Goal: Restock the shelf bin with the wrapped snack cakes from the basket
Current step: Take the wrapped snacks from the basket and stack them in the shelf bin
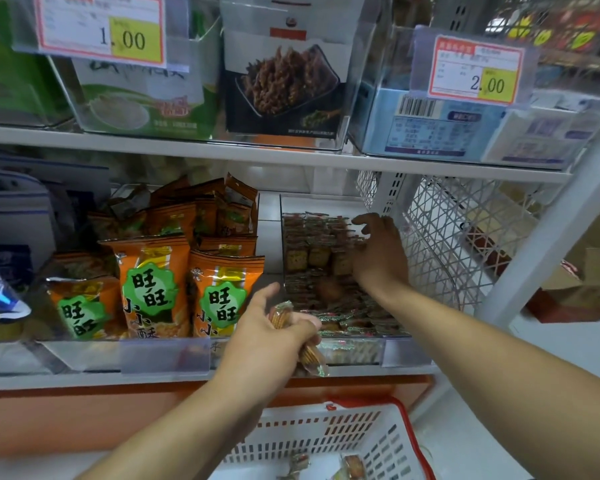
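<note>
Head view — what's each hand doing?
— Left hand (274, 337) clamps wrapped snack cakes (288, 318) before the shelf bin (354, 351); right hand (378, 251), fingers spread, rests on packed rows.
— Next?
— Probably drop them in; basket (378, 441) holds 2 or 3 more.

Basket (388, 441) cut off below

The light is bright and soft, coming from above. It is darker under the upper shelf (291, 161), at the back. Shiny glare sits on the clear bins (371, 109) and the price tags (101, 27). The edges look bent and stretched. The far corners are blurry.
</note>
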Motion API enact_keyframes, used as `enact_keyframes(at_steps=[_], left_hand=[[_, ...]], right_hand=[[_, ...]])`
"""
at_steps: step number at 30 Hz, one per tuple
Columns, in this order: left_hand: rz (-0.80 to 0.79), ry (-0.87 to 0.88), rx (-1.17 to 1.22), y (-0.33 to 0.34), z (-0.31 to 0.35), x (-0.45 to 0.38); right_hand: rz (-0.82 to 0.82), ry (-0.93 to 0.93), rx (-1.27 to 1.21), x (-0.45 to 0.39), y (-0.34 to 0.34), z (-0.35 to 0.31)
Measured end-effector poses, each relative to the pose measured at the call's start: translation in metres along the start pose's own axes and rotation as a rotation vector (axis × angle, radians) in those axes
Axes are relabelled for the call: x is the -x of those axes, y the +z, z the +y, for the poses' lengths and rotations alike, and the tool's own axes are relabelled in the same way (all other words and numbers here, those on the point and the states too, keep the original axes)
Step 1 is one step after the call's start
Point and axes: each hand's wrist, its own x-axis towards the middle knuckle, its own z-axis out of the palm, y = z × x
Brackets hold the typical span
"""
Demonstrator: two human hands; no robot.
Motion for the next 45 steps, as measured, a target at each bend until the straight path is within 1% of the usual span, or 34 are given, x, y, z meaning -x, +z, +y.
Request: enact_keyframes(at_steps=[1,3,4,6,7,8,9,12,16,18,21,24,27,28,30,32,37,40,45], left_hand=[[-0.005,0.005,0.002,0.0,0.0,0.0],[-0.01,0.019,-0.005,-0.001,-0.001,0.001],[-0.012,0.022,-0.013,-0.001,-0.001,0.001],[-0.015,0.016,-0.016,-0.001,-0.002,0.001],[-0.01,0.013,-0.011,-0.001,-0.002,0.001],[-0.001,0.015,-0.011,-0.001,-0.001,0.001],[0.005,0.02,-0.013,-0.001,-0.001,0.001],[-0.001,0.031,-0.009,0.002,0.0,0.002],[-0.01,0.032,0.001,0.002,-0.002,0.001],[-0.008,0.04,-0.008,0.001,-0.003,-0.001],[-0.001,0.037,0.0,0.001,-0.004,-0.001],[0.0,0.026,0.009,0.001,-0.004,-0.001],[0.01,0.022,0.017,0.002,-0.004,-0.001],[0.015,0.021,0.009,0.003,-0.005,-0.001],[0.02,0.016,-0.003,0.004,-0.005,-0.001],[0.026,0.01,-0.014,0.005,-0.004,-0.001],[0.032,0.012,-0.027,0.004,-0.004,-0.002],[0.018,0.011,-0.026,0.005,-0.004,-0.001],[0.028,0.003,-0.01,0.007,-0.004,-0.002]], right_hand=[[-0.052,-0.03,-0.036,0.002,-0.005,0.001],[-0.243,-0.162,-0.026,0.009,-0.016,0.003],[-0.364,-0.256,0.032,0.014,-0.021,0.002],[-0.604,-0.417,0.226,0.025,-0.024,-0.001],[-0.689,-0.452,0.298,0.03,-0.022,-0.003],[-0.737,-0.453,0.324,0.034,-0.019,-0.004],[-0.744,-0.434,0.317,0.037,-0.017,-0.004],[-0.674,-0.396,0.285,0.04,-0.011,-0.007],[-0.713,-0.382,0.196,0.039,-0.008,-0.01],[-0.679,-0.344,0.131,0.03,-0.012,-0.012],[-0.508,-0.296,0.11,0.013,-0.017,-0.015],[-0.341,-0.324,0.197,0.008,-0.013,-0.017],[-0.216,-0.311,0.356,0.007,-0.002,-0.013],[-0.216,-0.285,0.363,0.006,0.001,-0.011],[-0.3,-0.26,0.302,0.003,0.005,-0.006],[-0.389,-0.293,0.285,0.0,0.01,0.001],[-0.493,-0.317,0.247,-0.005,0.015,0.01],[-0.484,-0.329,0.207,-0.005,0.019,0.009],[-0.422,-0.34,0.215,0.0,0.025,0.008]])
